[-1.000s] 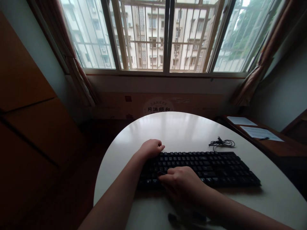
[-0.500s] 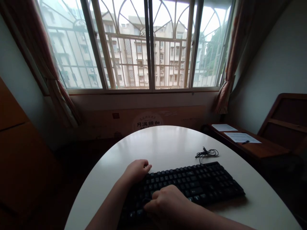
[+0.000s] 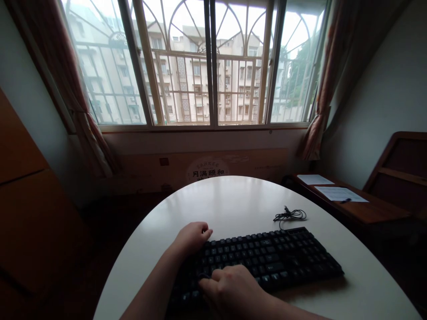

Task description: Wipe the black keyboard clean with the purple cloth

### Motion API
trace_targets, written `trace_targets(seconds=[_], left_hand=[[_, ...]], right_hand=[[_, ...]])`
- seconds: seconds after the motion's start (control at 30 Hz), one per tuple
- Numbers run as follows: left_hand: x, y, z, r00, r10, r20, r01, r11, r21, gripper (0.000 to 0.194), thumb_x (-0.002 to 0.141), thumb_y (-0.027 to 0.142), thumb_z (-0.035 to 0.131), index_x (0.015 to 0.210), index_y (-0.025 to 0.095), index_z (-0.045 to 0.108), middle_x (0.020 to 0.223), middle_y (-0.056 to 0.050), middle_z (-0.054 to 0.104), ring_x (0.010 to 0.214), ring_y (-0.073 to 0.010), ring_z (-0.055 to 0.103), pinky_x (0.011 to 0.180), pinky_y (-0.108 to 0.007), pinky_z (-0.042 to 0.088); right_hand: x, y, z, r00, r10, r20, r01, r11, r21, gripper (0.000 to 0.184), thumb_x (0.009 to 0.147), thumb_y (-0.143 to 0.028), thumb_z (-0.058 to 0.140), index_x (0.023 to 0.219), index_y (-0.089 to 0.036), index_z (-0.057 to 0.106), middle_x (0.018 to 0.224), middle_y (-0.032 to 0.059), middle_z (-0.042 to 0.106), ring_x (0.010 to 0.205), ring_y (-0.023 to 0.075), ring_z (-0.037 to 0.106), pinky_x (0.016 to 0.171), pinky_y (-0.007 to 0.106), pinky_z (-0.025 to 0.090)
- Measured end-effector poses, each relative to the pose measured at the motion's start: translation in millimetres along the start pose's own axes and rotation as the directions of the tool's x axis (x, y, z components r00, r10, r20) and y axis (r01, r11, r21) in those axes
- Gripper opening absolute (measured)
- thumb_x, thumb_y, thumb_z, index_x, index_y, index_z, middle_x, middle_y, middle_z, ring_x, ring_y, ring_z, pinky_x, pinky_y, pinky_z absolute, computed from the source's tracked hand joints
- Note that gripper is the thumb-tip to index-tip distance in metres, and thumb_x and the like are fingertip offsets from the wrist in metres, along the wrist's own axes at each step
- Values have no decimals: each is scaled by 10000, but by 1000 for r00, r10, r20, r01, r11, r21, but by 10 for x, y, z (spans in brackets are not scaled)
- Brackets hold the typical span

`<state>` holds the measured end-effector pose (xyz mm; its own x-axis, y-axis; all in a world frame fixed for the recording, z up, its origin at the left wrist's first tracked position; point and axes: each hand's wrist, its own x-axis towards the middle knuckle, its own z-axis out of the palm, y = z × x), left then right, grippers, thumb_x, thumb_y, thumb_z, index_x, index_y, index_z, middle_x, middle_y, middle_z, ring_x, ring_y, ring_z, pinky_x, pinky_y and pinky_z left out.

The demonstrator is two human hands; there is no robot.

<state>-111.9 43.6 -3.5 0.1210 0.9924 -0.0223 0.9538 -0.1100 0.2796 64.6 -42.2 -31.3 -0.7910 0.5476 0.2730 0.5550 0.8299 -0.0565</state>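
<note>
So it's a full-size black keyboard (image 3: 267, 253), long slab with blocky raised keys, pale lettering and a plain strip above the number pad. Looks like plastic. It's lying on a smooth, glossy white table (image 3: 213, 204) with a rounded edge. Left hand (image 3: 192, 238) is curled at the keyboard's back left corner; can't tell if it's actually gripping. Right hand (image 3: 233, 288) is bunched over the keyboard's front left keys, can't make out what's between the fingertips, if anything. Thin black cable (image 3: 291, 215) sits looped up just behind the keyboard.
</note>
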Motion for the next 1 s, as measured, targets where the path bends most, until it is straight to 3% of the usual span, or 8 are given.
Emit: trace_targets(seconds=[0.5, 0.8, 1.0], left_hand=[[-1, 5, -3, 1000, 4, 11, -4, 1000, 2, 326, 874, 454, 460, 789, 222, 673, 852, -45, 718, 751, -204, 613, 578, -286, 336], [21, -15, 23, 1000, 17, 16, -17, 1000, 0, 346, 874, 474, 447, 805, 235, 688, 858, -36, 724, 760, -205, 620, 584, -282, 357], [5, 17, 34, 999, 15, 32, -15, 1000, -4, 330, 864, 473, 468, 816, 238, 695, 874, -34, 728, 774, -202, 621, 609, -278, 381]], right_hand=[[-33, 10, -62, 1000, -1, -5, 1, 1000, 30, 111, 849, -315, 535, 804, -221, 575, 688, -7, 627, 472, 123, 457, 461, 285, 177], [-117, 6, -281, 996, 7, 90, -14, 997, 79, 86, 843, -284, 516, 807, -228, 571, 724, -15, 629, 505, 123, 455, 474, 287, 175], [-235, 16, -334, 997, 11, 78, -20, 993, 117, 128, 897, -232, 477, 866, -220, 600, 710, -8, 588, 535, 118, 439, 515, 297, 188]])
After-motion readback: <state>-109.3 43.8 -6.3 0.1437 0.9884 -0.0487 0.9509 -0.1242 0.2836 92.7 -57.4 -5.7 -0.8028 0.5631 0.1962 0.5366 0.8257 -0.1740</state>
